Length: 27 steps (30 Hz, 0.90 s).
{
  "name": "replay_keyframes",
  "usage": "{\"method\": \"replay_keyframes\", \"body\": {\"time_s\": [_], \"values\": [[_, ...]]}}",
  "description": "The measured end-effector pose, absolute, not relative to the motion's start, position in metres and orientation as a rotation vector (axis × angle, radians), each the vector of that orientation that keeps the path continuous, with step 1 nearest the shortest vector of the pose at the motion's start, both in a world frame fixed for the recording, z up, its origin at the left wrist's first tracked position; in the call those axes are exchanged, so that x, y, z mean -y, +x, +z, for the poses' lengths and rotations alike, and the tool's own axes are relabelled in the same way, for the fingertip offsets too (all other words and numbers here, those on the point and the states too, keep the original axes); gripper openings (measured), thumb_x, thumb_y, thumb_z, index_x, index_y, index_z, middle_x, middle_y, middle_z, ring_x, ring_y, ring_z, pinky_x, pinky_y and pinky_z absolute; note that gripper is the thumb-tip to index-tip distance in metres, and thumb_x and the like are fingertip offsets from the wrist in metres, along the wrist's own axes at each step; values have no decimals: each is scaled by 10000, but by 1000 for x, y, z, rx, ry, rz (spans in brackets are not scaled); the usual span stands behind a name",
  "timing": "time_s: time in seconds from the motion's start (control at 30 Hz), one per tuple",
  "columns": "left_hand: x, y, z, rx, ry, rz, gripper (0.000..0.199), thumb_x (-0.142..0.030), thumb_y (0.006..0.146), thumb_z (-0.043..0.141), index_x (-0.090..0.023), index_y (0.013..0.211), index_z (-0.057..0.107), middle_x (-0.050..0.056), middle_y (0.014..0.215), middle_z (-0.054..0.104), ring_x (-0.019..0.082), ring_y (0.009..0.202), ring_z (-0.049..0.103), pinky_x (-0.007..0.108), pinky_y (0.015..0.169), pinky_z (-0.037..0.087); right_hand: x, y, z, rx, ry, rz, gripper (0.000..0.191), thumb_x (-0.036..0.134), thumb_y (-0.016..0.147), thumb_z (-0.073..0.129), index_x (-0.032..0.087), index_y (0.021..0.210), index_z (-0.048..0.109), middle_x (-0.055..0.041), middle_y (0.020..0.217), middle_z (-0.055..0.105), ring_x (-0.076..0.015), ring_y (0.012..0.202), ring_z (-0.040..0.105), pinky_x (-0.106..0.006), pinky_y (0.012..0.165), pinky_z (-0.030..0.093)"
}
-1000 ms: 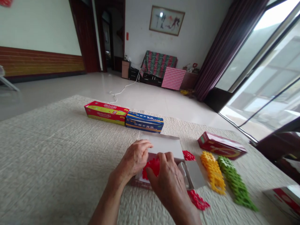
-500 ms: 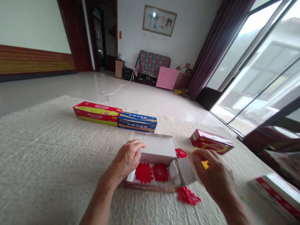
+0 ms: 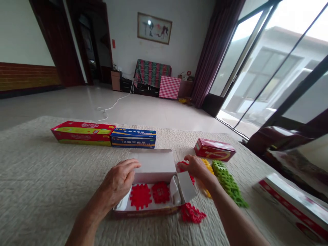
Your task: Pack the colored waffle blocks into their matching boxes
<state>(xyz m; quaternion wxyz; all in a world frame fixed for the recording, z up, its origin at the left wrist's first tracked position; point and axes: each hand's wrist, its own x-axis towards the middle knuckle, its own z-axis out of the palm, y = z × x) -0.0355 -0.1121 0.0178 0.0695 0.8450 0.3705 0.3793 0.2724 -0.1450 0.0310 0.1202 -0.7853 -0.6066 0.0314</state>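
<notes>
An opened cardboard box [image 3: 146,213] with a white inside holds two red notched plastic building pieces [image 3: 140,196] and a white wrapping at its right end. My left hand [image 3: 119,184] is curled closed at the box's left side, gripping its edge; the fingertips are partly hidden. Beyond the right flap [image 3: 186,186], my right hand [image 3: 198,167] reaches over a row of red pieces [image 3: 191,178], thumb and forefinger apart at them. More red pieces [image 3: 192,213] lie at the box's near right corner. Yellow pieces [image 3: 208,165] show partly behind my right wrist.
Green pieces [image 3: 228,182] lie in a row to the right. A red box [image 3: 214,149] is behind them, and a white and red box [image 3: 294,205] at far right. A red and yellow-green box [image 3: 83,133] and a blue box [image 3: 133,138] stand end to end on the textured cover.
My right hand has moved left and away from me to the row of red pieces, uncovering the green pieces. The left hand stays at the box. The view has turned a little right.
</notes>
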Motion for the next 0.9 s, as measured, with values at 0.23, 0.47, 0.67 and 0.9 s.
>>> {"method": "replay_keyframes", "body": {"time_s": [0.23, 0.47, 0.67, 0.9], "values": [[113, -36, 19, -1110, 2530, 1129, 326, -120, 791, 444, -202, 965, 707, 64, 1060, 728, 193, 999, 681, 341, 915, 543, 121, 273, 22, 1760, -2377, 229, 264, 324, 673, 677, 139, 857, 721, -94, 743, 698, -216, 747, 643, -274, 630, 404], [116, -35, 21, -1109, 2492, 1143, 351, -78, 772, 442, -202, 974, 702, 59, 1067, 724, 187, 1011, 673, 338, 938, 528, 143, 275, 54, 1613, -2335, 52, 476, 387, 762, 576, 107, 1140, 643, -181, 1019, 657, -270, 922, 636, -362, 775, 451], [118, -33, 27, -1148, 2474, 1086, 357, -63, 776, 438, -175, 983, 706, 77, 1085, 717, 201, 1032, 661, 350, 942, 526, 190, 208, 93, 1626, -1916, 160, 489, 486, 738, 596, 159, 1099, 634, -111, 978, 658, -213, 823, 636, -356, 736, 485], [120, -32, 31, -1126, 2457, 1092, 356, -47, 789, 441, -191, 980, 705, 59, 1072, 719, 184, 1028, 658, 322, 946, 518, 205, 141, 67, 1978, -2054, 228, 202, 334, 738, 594, 184, 871, 624, -66, 846, 620, -183, 675, 585, -309, 591, 382]]}}
